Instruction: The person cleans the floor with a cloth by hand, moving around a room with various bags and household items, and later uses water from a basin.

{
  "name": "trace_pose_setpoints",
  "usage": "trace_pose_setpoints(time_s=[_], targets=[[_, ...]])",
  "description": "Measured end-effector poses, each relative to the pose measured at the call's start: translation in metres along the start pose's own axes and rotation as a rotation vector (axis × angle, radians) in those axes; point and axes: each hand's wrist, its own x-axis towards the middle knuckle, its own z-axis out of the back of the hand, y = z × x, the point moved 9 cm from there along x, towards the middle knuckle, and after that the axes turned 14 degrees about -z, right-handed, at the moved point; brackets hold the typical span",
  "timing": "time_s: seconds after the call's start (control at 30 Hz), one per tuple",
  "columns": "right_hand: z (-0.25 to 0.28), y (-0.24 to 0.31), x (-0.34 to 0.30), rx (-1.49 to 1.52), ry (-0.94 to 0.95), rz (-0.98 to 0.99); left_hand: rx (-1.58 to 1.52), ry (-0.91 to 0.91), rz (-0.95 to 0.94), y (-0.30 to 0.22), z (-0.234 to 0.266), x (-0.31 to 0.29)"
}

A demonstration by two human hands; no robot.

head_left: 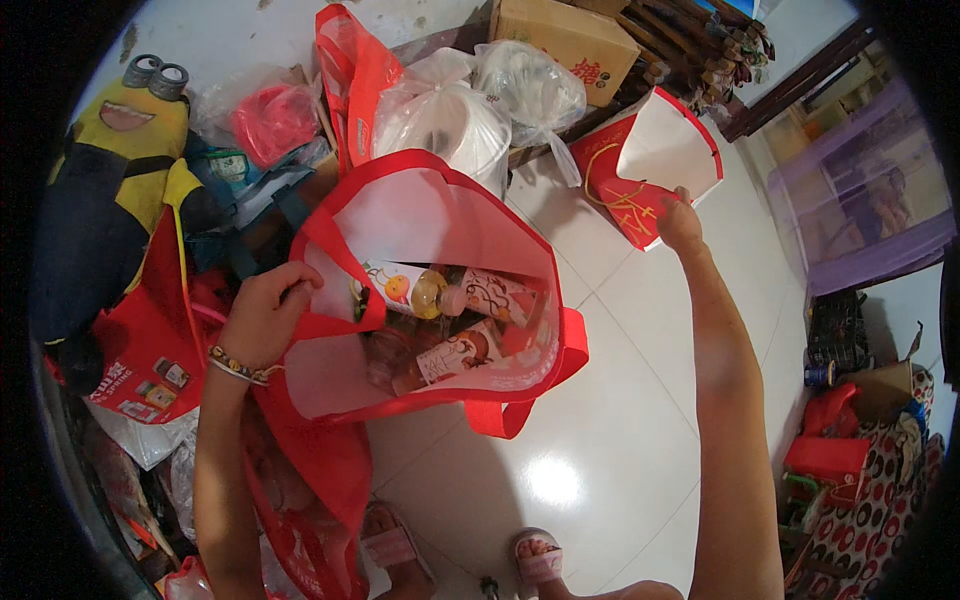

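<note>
Left hand: at the left rim of a large red fabric tote bag with a pale lining. Fingers bent inward, fingertips against the red edge; whether they pinch it firmly, cannot tell. Beaded bracelet on the wrist.

Right hand: arm stretched forward, closed on the near side of a red paper gift bag with white interior and gold lettering. Gift bag tilted, mouth toward the upper right, gold cord handle looped on its left. It is well apart from the tote, up and to the right.

Tote: centre of view, mouth wide, one strap across the left of the opening. Inside, bottles lying at angles: one with a white label and an orange cartoon fruit, two with patterned pale-and-brown labels, one upper right, one lower. Lower contents partly hidden.

Surroundings: yellow plush figure with goggles and dark overalls to the far left. Beyond the tote, a translucent plastic bag with white contents; behind it, a brown cardboard box. Glossy white tiled floor below, two feet in pink sandals at the lower edge.
</note>
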Motion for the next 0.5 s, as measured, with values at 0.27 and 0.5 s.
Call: trace_pose_setpoints(time_s=[0.27, 0.5], targets=[[0.037, 0.103, -0.056, 0.262, 0.013, 0.325, -0.012, 0.069, -0.037, 0.005, -0.007, 0.003], [0.074, 0.195, -0.096, 0.387, 0.068, 0.313, 0.004, 0.056, -0.112, 0.006, -0.002, 0.003]])
